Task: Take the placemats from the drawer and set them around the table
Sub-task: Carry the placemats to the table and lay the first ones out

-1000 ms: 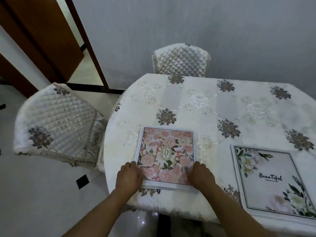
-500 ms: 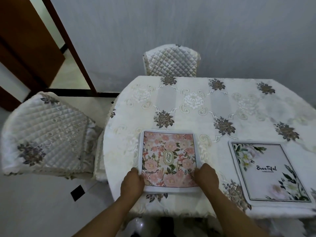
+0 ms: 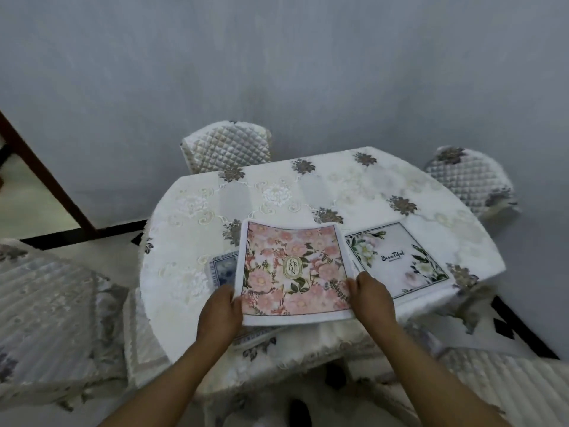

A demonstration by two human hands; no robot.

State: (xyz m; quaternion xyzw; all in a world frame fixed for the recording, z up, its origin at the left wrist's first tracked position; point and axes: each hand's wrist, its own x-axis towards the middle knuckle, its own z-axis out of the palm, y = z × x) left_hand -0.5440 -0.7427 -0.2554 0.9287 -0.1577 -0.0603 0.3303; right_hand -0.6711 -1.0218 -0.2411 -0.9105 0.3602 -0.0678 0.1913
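A pink floral placemat point(image 3: 292, 269) is lifted off the table, its far edge curling up. My left hand point(image 3: 220, 315) grips its near left corner and my right hand point(image 3: 371, 298) grips its near right corner. Under it a blue-patterned placemat point(image 3: 223, 268) lies on the table, mostly hidden, with only its left strip and a bit of its near edge showing. To the right a white placemat point(image 3: 397, 257) with green leaves and the word "Beautiful" lies flat near the table's front edge.
The round table point(image 3: 308, 192) wears a white embroidered cloth. Quilted chairs stand at the far side point(image 3: 226, 146), the right point(image 3: 471, 180) and the near left point(image 3: 49, 309). A grey wall rises behind, with a brown door frame point(image 3: 46, 174) at the left.
Both hands have lifted the pink placemat off the table, uncovering a blue-patterned mat beneath. My view has swung right and back, bringing the right-hand chair into sight.
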